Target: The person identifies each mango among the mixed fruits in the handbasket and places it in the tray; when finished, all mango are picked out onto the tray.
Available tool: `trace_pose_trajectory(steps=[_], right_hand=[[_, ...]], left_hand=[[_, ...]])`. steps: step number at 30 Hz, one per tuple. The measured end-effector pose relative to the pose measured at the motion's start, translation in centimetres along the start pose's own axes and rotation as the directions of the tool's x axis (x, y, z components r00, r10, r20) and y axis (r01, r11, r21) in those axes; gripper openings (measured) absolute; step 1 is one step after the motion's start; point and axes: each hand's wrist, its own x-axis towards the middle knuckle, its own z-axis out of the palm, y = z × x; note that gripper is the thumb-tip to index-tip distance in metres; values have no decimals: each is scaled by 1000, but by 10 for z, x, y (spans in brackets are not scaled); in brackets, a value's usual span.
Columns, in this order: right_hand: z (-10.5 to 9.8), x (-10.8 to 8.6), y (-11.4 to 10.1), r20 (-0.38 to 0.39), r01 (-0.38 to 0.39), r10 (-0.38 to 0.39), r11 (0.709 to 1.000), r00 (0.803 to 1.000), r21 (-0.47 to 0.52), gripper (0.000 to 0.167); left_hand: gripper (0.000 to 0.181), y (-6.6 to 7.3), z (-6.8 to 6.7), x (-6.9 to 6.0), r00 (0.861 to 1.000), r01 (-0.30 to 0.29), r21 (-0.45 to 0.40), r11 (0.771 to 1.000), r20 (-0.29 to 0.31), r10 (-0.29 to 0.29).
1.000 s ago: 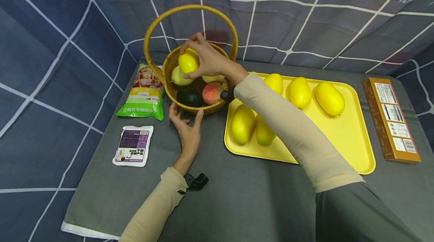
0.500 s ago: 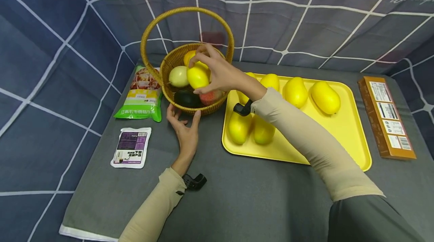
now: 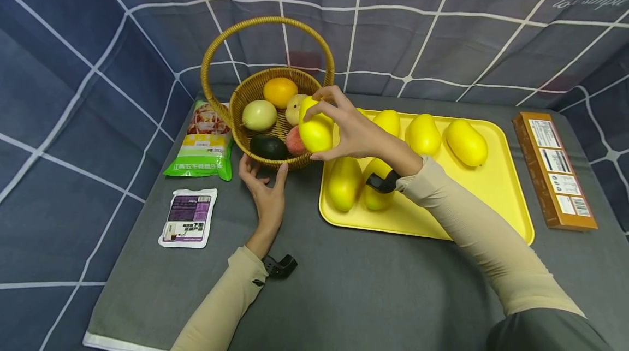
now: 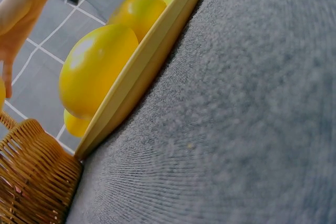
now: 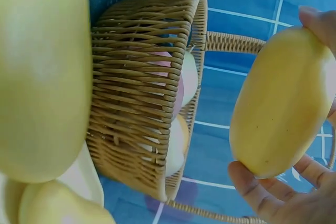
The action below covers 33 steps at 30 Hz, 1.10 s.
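In the head view my right hand [image 3: 351, 130] holds a yellow mango [image 3: 315, 131] over the right rim of the wicker basket [image 3: 237, 135]. Fingers and thumb grip the mango's ends in the right wrist view, where it hangs clear of the rim. My left hand [image 3: 267, 198] touches the basket's near outer side, thumb and fingers spread apart. Inside the basket lie an orange-yellow fruit [image 3: 280, 92], a pale green round fruit [image 3: 259, 115], a dark green avocado-like fruit [image 3: 268, 147], a peach [image 3: 295, 142] and a pale yellow fruit [image 3: 293, 109], partly hidden.
A yellow tray [image 3: 484, 192] with several mangoes [image 3: 467, 142] stands right of the basket. Left lie a green food bag [image 3: 203, 146] and a white-purple pouch [image 3: 189, 217]. A brown box [image 3: 555, 171] lies at far right. The basket's tall handle [image 3: 267, 21] arches above it.
My right hand has carried the mango rightward from above the basket's middle to its right rim, uncovering the orange-yellow fruit and others inside. The left hand stays at the basket's near side.
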Motion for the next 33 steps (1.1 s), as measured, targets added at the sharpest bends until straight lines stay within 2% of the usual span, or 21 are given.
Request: trace_pose_trajectory(steps=[7, 15, 22, 26, 33], right_hand=[[-6, -33, -4, -18, -1, 0, 1000, 1000, -25, 63], [-9, -67, -6, 2, -76, 77, 995, 997, -60, 62], [-18, -103, -8, -45, -141, 138, 986, 989, -89, 66], [-24, -128, -5, -86, -192, 184, 976, 979, -103, 68], [-29, -170, 4, -149, -295, 274, 944, 950, -145, 69]], left_hand=[[77, -2, 1, 0, 1000, -4, -3, 1000, -1, 4], [78, -4, 2, -1, 1000, 0, -4, 1000, 5, 0], [77, -4, 3, -2, 1000, -4, -11, 1000, 1, 4], [77, -3, 3, -2, 1000, -5, -8, 1000, -2, 5], [77, 0, 0, 1, 1000, -6, -5, 1000, -2, 6]])
